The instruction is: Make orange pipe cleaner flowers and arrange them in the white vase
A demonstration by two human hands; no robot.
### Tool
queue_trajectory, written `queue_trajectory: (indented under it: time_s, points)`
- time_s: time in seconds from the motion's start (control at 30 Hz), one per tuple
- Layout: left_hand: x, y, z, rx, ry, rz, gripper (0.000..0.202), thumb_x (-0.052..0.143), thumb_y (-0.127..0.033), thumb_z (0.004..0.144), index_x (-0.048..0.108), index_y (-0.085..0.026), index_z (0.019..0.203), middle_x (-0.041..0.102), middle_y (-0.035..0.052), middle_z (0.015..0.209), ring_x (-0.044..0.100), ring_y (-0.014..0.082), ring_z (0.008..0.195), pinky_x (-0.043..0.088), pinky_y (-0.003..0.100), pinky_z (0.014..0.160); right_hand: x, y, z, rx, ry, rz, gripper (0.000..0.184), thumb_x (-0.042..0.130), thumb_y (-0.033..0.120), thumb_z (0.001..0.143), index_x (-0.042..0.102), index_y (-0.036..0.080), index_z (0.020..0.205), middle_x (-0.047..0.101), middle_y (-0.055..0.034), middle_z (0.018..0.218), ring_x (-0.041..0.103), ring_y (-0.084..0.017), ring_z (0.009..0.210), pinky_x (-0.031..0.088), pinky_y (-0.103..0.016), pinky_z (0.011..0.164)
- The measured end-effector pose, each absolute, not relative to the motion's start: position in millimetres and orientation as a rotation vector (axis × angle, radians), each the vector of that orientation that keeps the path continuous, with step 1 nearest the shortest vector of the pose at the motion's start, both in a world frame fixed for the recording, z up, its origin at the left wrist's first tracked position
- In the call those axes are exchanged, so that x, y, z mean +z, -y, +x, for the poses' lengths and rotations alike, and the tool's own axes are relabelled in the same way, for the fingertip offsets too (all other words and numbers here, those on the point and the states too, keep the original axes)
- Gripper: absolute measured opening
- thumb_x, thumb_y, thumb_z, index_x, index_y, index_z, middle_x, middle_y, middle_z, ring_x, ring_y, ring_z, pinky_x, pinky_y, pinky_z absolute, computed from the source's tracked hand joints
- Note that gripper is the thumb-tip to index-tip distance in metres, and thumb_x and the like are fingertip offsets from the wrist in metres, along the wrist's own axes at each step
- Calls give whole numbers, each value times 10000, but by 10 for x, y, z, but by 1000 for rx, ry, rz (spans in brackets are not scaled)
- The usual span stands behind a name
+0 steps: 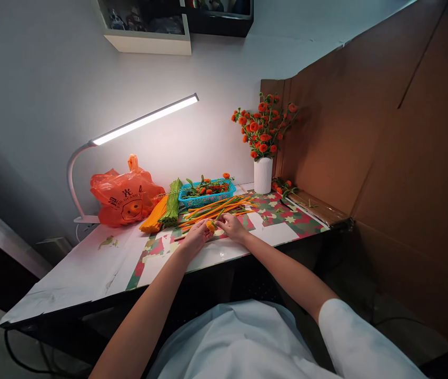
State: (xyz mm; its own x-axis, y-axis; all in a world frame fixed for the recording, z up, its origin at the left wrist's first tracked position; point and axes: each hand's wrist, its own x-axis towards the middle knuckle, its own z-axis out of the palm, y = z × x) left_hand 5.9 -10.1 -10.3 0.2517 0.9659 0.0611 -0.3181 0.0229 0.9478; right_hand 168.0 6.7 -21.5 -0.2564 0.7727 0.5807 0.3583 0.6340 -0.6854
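Left hand [197, 237] pinching small yellow-orange flower [210, 226] near worktop [76, 271] front edge; right hand [231, 227] narrow beside it, can't tell its grip. Top's white, camo-patterned covering [305, 225]. Lit lamp [145, 121] left, white vase [262, 176] at back, cardboard panel [366, 137] right.

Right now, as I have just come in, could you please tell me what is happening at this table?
The person's left hand holds a small yellow-orange flower, and the right hand is at its green part. Just beyond the hands lie loose orange and green sticks. Behind them stands a blue basket with red-orange flowers, and to the right a white vase holds a bouquet of similar flowers.
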Motion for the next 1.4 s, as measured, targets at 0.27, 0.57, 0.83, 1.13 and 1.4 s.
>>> queue_trajectory:
  time_s: [0.27, 0.57, 0.83, 1.13, 1.4]
  points:
    - [-90, 215, 105, 1328, -872, 1425, 526, 829, -399, 568, 567, -187, 971, 630, 0, 844, 611, 117, 697, 505, 254, 663, -233, -88, 1677, 481, 1766, -977, 348, 546, 441, 865, 560, 168, 651, 537, -16, 685, 506, -145, 697, 394, -264, 650]
    - [-95, 155, 65, 1228, -890, 1369, 474, 748, -570, 619, 615, -134, 747, 570, -10, 595, 524, 84, 521, 450, 219, 525, -204, -19, 1689, 426, 1755, -877, 254, 596, 396, 859, 670, 178, 752, 635, -46, 755, 551, -172, 772, 407, -289, 721]
    - [-110, 144, 96, 1082, -948, 1249, 441, 676, -563, 715, 579, -134, 750, 616, 48, 657, 564, 108, 512, 480, 244, 506, -196, -4, 1680, 447, 1760, -901, 303, 580, 414, 857, 637, 169, 688, 584, -33, 694, 525, -159, 718, 411, -278, 684]
    - [-72, 219, 115, 1277, -882, 1539, 469, 763, -500, 625, 623, -158, 914, 648, 8, 743, 609, 123, 621, 516, 268, 631, -195, -14, 1690, 538, 1738, -925, 394, 555, 519, 850, 605, 161, 694, 564, -15, 695, 511, -135, 672, 396, -258, 651]
    - [-82, 170, 117, 1161, -828, 1260, 419, 727, -521, 640, 537, -169, 766, 563, -34, 558, 474, 69, 426, 369, 191, 430, -141, 33, 1742, 569, 1830, -827, 370, 579, 509, 843, 643, 159, 742, 567, -30, 733, 523, -148, 726, 420, -273, 690]
